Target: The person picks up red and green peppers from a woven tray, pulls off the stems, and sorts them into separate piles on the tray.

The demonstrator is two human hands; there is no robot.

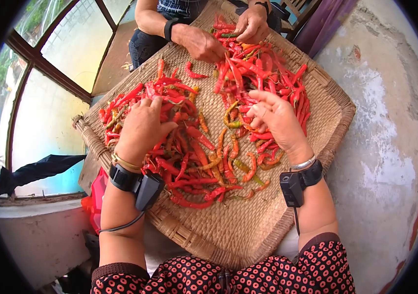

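Two heaps of red chili peppers lie on a woven tray, the left heap and the right heap. My left hand rests over the upper part of the left heap, fingers bent down on the chilies and thumb held out to the side. Its fingertips are partly hidden. At the near-left edge of the right heap is my right hand, back up, with its fingers loosely bent and spaced apart. No chili shows clearly in it. Orange and greenish chilies lie between the two hands.
The woven tray has a raised rim. Across it, another person's hands work at the far end of the right heap. Windows and a dark folded umbrella are on the left; a rough wall stands on the right.
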